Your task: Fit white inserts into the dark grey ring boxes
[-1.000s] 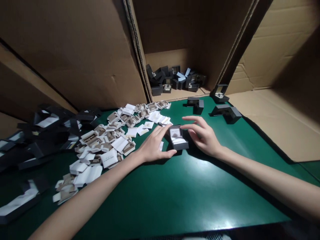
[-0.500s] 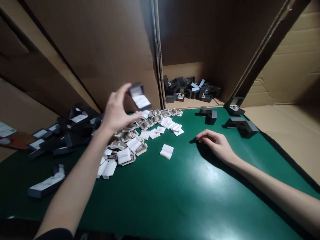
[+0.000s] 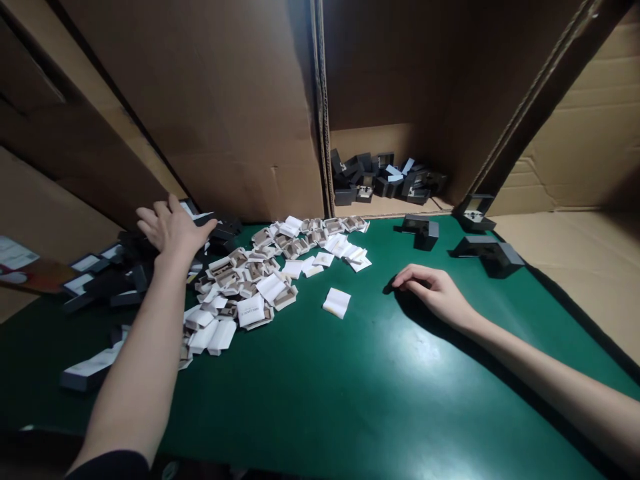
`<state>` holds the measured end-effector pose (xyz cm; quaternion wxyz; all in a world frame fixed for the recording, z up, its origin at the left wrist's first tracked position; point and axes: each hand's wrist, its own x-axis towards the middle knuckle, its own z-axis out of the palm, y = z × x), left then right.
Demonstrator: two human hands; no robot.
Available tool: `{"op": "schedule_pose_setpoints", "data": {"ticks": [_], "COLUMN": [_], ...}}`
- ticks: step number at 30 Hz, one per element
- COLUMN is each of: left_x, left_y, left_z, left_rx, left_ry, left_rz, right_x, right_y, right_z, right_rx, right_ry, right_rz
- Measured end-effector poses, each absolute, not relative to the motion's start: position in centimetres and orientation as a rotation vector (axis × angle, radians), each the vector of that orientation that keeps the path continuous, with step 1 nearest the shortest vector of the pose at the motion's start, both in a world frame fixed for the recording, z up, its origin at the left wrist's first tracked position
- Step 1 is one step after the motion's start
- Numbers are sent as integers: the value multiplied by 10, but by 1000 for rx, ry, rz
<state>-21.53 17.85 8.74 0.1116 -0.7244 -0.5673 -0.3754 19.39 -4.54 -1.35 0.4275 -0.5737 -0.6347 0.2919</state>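
Note:
Above a heap of open black jewellery boxes on the left, my left hand has its fingers spread and its thumb stretched out. A black box with white inside shows just beyond and below that hand, partly hidden by it. My right hand lies on the green tabletop with its fingers loosely curled in and nothing visible in them. A single folded white card lies to its left. Between the hands spreads a pile of small white card inserts, several showing brown undersides.
In a cardboard compartment at the back, several black boxes lie jumbled. One open box and other black boxes stand near the right edge. Another open box is at front left. A cardboard divider rises behind the table.
My left hand has moved left and away from the card inserts to the black box heap, and has let go of the open box it held. My right hand stays in place.

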Motion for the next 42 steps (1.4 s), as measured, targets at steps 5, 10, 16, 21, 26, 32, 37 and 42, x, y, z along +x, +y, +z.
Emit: {"op": "schedule_pose_setpoints", "data": {"ticks": [5, 10, 16, 21, 26, 32, 37, 42], "left_x": [-178, -92, -51, -57, -52, -43, -45, -43], "left_y": [162, 102, 41, 39, 42, 48, 54, 47], "left_z": [99, 94, 67, 60, 46, 31, 26, 27], "left_rx": [-2181, -2671, -3284, -3353, -3495, -3753, -3730, -3737], "left_ry": [-1647, -1306, -890, -832, -678, -540, -725, -603], "left_rz": [-1142, -857, 226, 209, -155, -512, -515, -176], "right_x": [199, 225, 246, 246, 244, 243, 240, 239], "right_y": [-44, -37, -27, -26, -27, -25, -28, -30], "right_z": [-14, -18, -32, -34, -33, -32, -28, -30], "right_rx": [-1379, -1588, -1799, -1827, -1717, -1722, -1706, -1713], "right_ry": [-1524, -1555, -1657, -1670, -1772, -1938, -1869, -1766], "right_rz": [429, -216, -279, -195, -341, -317, -299, -375]}}
